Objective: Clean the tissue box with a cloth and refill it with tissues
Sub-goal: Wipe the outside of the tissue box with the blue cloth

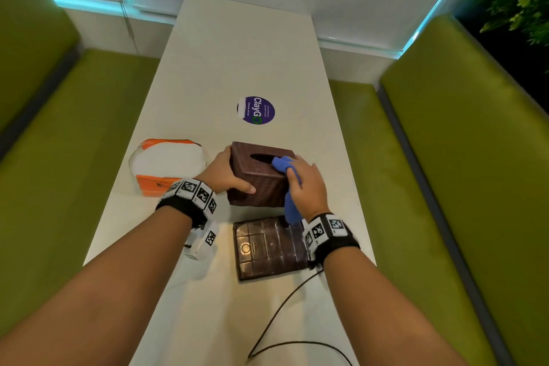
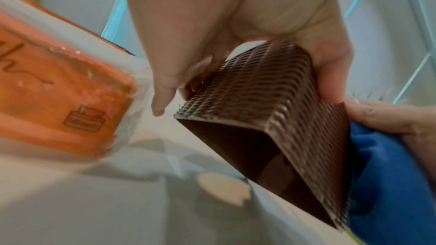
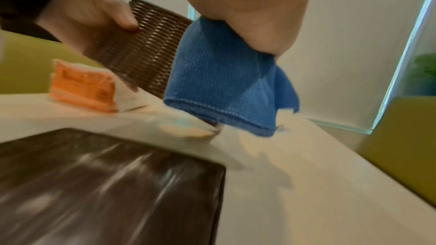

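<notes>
A brown woven tissue box (image 1: 255, 178) is tilted above the white table (image 1: 237, 62), its open underside (image 2: 247, 152) showing in the left wrist view. My left hand (image 1: 225, 172) grips its left side, thumb on the near face. My right hand (image 1: 306, 184) holds a blue cloth (image 1: 286, 169) against the box's right top corner; the cloth's tail (image 3: 224, 83) hangs down beside the box (image 3: 141, 53). An orange pack of white tissues (image 1: 166, 166) lies left of the box. The box's brown base plate (image 1: 267, 246) lies flat near me.
A round purple sticker (image 1: 256, 110) is on the table beyond the box. A black cable (image 1: 279, 312) trails across the near end of the table. Green bench seats (image 1: 74, 157) flank both long sides, and a white wall closes the far end.
</notes>
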A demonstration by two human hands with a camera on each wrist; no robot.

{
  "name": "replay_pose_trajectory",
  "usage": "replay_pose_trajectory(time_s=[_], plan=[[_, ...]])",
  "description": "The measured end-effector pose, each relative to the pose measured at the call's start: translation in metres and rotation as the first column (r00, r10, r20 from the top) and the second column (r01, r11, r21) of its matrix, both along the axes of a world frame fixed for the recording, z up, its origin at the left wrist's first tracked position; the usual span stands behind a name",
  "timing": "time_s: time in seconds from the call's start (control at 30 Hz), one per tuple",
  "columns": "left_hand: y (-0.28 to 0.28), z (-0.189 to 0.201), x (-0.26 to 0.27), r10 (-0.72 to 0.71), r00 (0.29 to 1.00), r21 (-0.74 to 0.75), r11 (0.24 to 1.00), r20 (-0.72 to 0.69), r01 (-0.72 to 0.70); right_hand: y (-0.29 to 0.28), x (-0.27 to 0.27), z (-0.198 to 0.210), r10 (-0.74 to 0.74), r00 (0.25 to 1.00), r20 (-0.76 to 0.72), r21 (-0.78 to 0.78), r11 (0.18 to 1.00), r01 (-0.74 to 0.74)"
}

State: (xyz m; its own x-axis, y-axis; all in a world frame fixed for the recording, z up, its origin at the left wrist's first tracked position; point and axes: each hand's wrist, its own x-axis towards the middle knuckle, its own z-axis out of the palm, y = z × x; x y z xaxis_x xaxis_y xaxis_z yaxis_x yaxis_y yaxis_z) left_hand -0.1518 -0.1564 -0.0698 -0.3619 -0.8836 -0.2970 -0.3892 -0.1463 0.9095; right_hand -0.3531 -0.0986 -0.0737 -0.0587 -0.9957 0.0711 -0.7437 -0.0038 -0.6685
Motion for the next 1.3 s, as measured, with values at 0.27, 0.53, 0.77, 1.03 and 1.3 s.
replay_pose_trajectory(time_s=[0.27,0.53,0.77,1.03,1.3], plan=[[0.003,0.000,-0.013,0.000,1.000,-0.045,0.999,0.020,0.001,-0.045,0.036,0.063,0.050,0.977,0.207,0.275,0.956,-0.107],[0.003,-0.004,-0.013,-0.038,0.990,-0.064,0.997,0.136,0.047,-0.049,0.065,0.034,0.232,0.961,-0.153,0.492,0.861,-0.130],[0.014,0.003,-0.016,-0.049,0.986,-0.118,0.991,0.159,0.068,-0.058,0.014,0.017,-0.105,0.975,-0.197,0.542,0.817,0.198],[0.008,0.014,-0.022,-0.058,0.971,-0.107,0.991,0.233,0.084,-0.018,0.043,0.032,-0.153,0.959,-0.236,0.465,0.849,0.250],[0.011,0.013,-0.021,-0.013,0.973,-0.109,0.993,0.232,0.039,-0.037,0.059,0.030,0.019,0.985,-0.171,0.410,0.910,0.053]])
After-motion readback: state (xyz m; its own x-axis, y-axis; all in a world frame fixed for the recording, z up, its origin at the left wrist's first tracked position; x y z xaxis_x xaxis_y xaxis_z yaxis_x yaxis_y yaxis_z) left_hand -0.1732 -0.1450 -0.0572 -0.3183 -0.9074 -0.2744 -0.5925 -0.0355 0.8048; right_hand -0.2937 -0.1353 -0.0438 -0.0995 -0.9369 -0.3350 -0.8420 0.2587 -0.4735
